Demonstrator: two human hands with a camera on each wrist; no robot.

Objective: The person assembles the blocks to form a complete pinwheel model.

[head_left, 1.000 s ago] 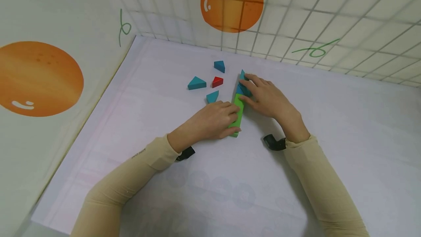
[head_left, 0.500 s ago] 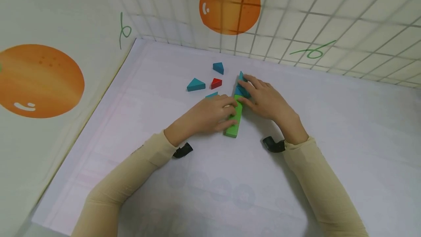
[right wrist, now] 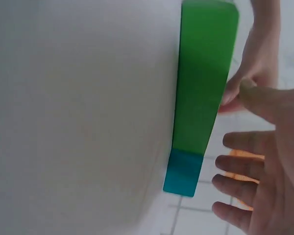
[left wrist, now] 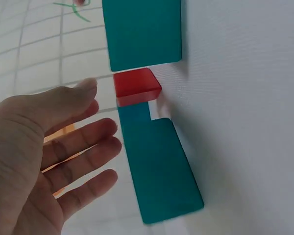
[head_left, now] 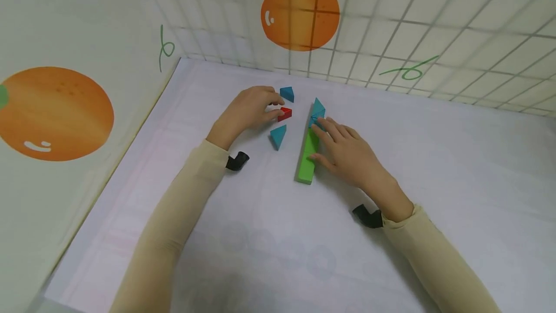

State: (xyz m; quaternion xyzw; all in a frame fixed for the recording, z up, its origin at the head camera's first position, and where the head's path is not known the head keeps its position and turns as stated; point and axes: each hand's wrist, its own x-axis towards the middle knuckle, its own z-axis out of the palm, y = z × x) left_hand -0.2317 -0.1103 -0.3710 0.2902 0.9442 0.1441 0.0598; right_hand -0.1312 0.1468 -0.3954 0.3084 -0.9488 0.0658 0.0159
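1. Our left hand (head_left: 246, 108) has its fingers loosely apart, red block (head_left: 285, 114) basically at the tips, 3 o'clock. Touching? Can't tell.
2. Our right hand (head_left: 351, 152): fingers spread, green strip (head_left: 308, 161) at 9 o'clock, contact unclear.

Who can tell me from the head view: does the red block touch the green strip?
No, bare white surface shows between the red block and the green strip.

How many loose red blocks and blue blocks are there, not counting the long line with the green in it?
Red block: 1
Blue blocks: 3, all showing in the left wrist view
Total: 4
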